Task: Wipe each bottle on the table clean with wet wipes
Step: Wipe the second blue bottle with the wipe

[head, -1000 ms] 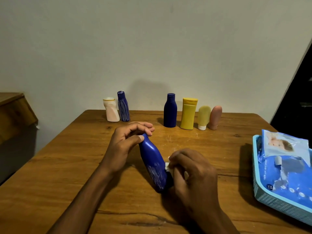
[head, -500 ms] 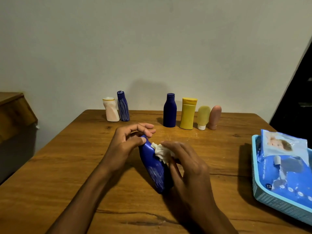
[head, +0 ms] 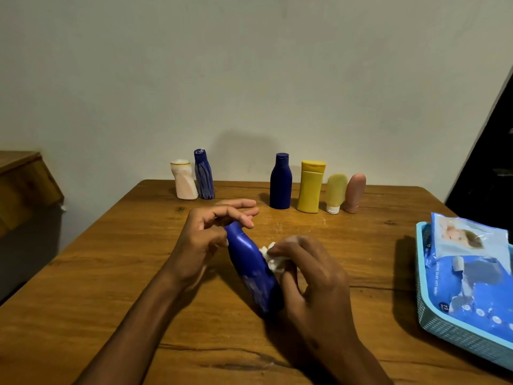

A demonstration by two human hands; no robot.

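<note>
1. Near the middle of the desk (head: 83, 273), a blue bottle (head: 251, 266) leans with its cap end tilted toward the far left and its base on the wood.
2. The left hand (head: 205, 240) pinches the bottle's cap end between thumb and curled fingers.
3. The right hand (head: 311, 276) grips a crumpled white wet wipe (head: 270, 259) and presses it against the bottle's right side, about halfway up.
4. Pale streaks show on the lower part of the bottle.
5. Along the far edge stand six more bottles: a white one (head: 183, 179) touching a streaked blue one (head: 204, 175) toward the left, then a dark blue bottle (head: 281, 182), a yellow bottle (head: 311, 187), a pale yellow tube (head: 335, 193) and a pink tube (head: 355, 192) close together toward the right.
6. At the right edge sits a teal basket (head: 444, 332) holding blue packs of baby wipes (head: 483, 290).
</note>
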